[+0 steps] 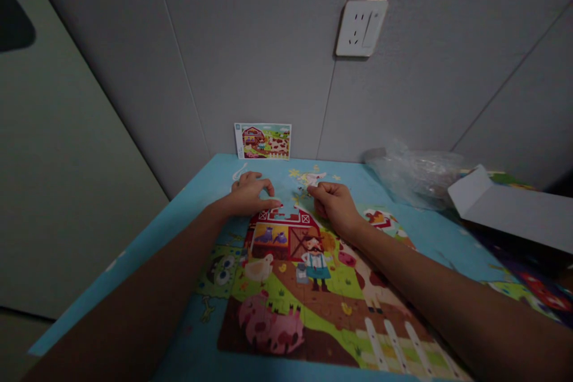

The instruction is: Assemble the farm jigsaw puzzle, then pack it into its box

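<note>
Backing wall: grey panelled wall (pixel 259 42) across the far side.
Table: surface under a light-blue cartoon-printed cover (pixel 179 215), running from near to far.
Puzzle: partly assembled, multicoloured farm-scene jigsaw (pixel 280 277) lying flat at the middle of the cover, its pig near and its red barn far; a jagged light-blue patch breaks the barn roof.
Box: open white-flapped cardboard box (pixel 510 206) at right.
Bag: crumpled clear plastic bag (pixel 412 170), far right, near the box.
Right hand: bare right hand (pixel 335 203) just right of the roof, fingers curled, thumb pressed to index finger; any piece between them cannot be told.
Left hand: bare left hand (pixel 250 194) at the roof's left, thumb and index spread.
Card: rectangular printed farm picture (pixel 265 142) upright, far.
Socket: white rectangular wall outlet (pixel 362 28).
Pieces: small loose jigsaw pieces (pixel 312 178) beyond the puzzle.
</note>
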{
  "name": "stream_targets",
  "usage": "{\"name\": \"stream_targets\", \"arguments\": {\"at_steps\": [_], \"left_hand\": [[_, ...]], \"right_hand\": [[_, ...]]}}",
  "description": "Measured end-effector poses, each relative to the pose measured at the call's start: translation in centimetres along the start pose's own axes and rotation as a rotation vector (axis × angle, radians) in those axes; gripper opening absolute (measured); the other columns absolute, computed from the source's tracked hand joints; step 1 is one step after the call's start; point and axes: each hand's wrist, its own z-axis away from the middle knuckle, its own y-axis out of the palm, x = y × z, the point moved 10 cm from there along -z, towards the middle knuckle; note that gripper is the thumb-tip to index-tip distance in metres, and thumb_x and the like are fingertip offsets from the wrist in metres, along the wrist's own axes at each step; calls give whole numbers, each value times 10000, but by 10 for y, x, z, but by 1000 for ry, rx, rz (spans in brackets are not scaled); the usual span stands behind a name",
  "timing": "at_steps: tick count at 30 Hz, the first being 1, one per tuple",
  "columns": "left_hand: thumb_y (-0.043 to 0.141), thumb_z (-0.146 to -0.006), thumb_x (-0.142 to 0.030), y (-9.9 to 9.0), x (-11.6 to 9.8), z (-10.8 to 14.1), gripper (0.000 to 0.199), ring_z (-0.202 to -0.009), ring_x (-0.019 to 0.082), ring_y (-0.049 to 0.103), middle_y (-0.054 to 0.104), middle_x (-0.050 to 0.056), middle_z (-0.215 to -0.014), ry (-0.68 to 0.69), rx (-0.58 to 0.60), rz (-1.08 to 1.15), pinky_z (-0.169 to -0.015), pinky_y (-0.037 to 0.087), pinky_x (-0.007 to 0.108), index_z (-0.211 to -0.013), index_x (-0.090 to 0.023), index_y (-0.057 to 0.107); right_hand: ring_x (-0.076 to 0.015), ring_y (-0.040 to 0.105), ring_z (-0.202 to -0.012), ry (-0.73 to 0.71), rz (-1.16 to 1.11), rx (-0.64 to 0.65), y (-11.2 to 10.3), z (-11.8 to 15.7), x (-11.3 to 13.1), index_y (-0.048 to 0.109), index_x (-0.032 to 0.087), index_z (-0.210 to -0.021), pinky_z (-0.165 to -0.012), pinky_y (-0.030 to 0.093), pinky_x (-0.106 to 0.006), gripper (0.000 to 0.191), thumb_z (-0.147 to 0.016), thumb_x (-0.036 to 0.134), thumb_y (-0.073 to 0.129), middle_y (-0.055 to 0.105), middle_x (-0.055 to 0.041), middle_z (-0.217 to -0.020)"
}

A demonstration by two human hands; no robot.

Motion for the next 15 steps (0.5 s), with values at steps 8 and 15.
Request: {"name": "stream_targets", "arguments": {"at_steps": [8, 15], "left_hand": [[505, -760, -667, 8, 7, -2, 520, -1397, 359, 188, 339, 115, -1462, -18, 29, -30, -1094, 213, 574, -1024, -240, 642], [529, -737, -681, 6, 9, 0, 538, -1385, 348, 229, 349, 119, -1456, 17, 46, -14, -1080, 245, 565, -1046, -249, 618]], "right_hand": [[-36, 266, -310, -2, 0, 6, -1, -1, -2, 346, 213, -438, -337, 161, -202, 461, -660, 427, 689, 363, 78, -329], [-36, 257, -308, 0, -5, 9, 0, -1, -2, 347, 213, -441, -340, 154, -202, 449, -665, 419, 678, 355, 81, -329]]}}
